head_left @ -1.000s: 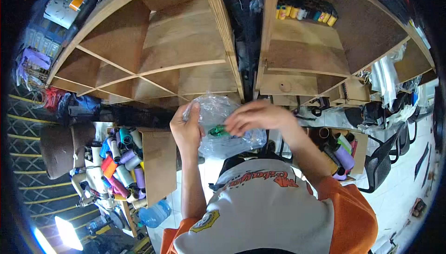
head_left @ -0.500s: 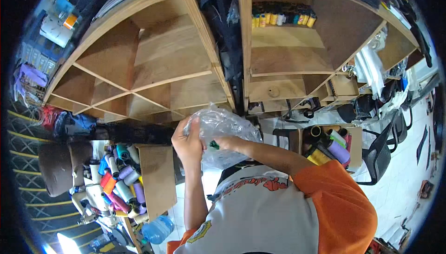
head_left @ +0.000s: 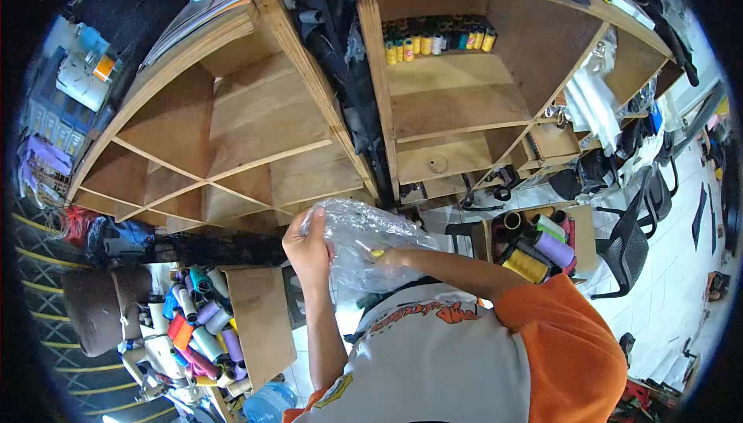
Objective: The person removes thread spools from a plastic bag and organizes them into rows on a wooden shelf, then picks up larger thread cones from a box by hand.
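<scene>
A clear plastic bag [head_left: 360,229] is held up in front of the torso, between the shirt [head_left: 445,353] on the near side and the wooden shelves on the far side. Its long axis is run roughly from left to right, with the right end tipped slightly toward the near side. Which end is the mouth cannot be told, as the film is crumpled and glossy.

The bag's left edge is gripped by the left hand [head_left: 308,251], with the thumb pointed up and toward the far side and laid on the film. The right hand [head_left: 398,259] is brought in from the right, its fingers pointed left at the near middle of the bag. A small yellow thing [head_left: 377,253] is seen at these fingertips; whether it is grasped cannot be told, since the fingers are partly blurred by the film. Its long axis cannot be made out either.

On the far side, the left shelf [head_left: 267,102] and the right shelf [head_left: 460,104] are parted by dark cloth [head_left: 357,98]. Small spools [head_left: 416,44] are lined up in the right shelf. Large thread cones [head_left: 205,342] are heaped at the left, beside a cardboard flap [head_left: 263,318], and more are packed in a box [head_left: 586,239] at the right. A blue bottle [head_left: 269,404] is placed at the near left.
</scene>
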Motion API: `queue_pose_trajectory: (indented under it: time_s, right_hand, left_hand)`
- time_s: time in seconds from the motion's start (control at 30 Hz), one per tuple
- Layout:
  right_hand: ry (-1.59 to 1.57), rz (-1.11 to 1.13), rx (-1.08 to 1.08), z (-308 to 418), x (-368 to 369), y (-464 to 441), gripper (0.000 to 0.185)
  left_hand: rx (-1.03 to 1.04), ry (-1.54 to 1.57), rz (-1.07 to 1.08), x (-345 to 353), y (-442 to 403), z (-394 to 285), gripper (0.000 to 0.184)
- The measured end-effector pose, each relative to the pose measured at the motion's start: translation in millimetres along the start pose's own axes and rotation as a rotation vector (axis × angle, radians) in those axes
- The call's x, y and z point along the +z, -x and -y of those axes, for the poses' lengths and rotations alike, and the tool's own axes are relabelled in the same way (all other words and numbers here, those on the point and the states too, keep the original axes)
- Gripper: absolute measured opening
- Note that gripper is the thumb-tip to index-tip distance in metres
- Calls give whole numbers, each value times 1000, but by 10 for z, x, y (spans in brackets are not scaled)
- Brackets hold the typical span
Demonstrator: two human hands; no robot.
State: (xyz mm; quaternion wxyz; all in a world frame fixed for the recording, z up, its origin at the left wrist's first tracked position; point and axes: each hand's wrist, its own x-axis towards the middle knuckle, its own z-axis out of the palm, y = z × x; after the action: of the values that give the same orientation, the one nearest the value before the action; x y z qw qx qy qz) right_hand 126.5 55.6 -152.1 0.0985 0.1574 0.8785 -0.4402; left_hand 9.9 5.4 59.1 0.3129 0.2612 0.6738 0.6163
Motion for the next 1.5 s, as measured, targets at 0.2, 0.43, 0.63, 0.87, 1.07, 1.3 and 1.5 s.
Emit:
queue_pose_trajectory:
  time_s: [0.2,0.43,0.63,0.87,1.07,1.3,1.5]
  right_hand:
    - [123,164,31,-93,60,192,30]
    - [260,372,22,-114,75,247,31]
    - [158,96,-195,112,-202,292,32]
    - [-297,-231,-111,1126,-1664,1295,39]
    - [-257,-1328,46,522,-2831,1555,33]
    - [111,-1637,307,-803,-3716,760,29]
    - [141,-1671,416,-1181,-3823,368,14]
  left_hand:
    - [-10,47,30,11,-6,84,19]
    - [-40,50,3,50,-9,64,20]
    - [-21,7,33,19,-46,77,20]
    - [8,24,-28,-84,-229,123,22]
    - [-7,-49,-80,-114,-302,148,20]
    - [18,-103,-94,-138,-283,155,17]
    - [-30,-97,-139,-268,-258,169,17]
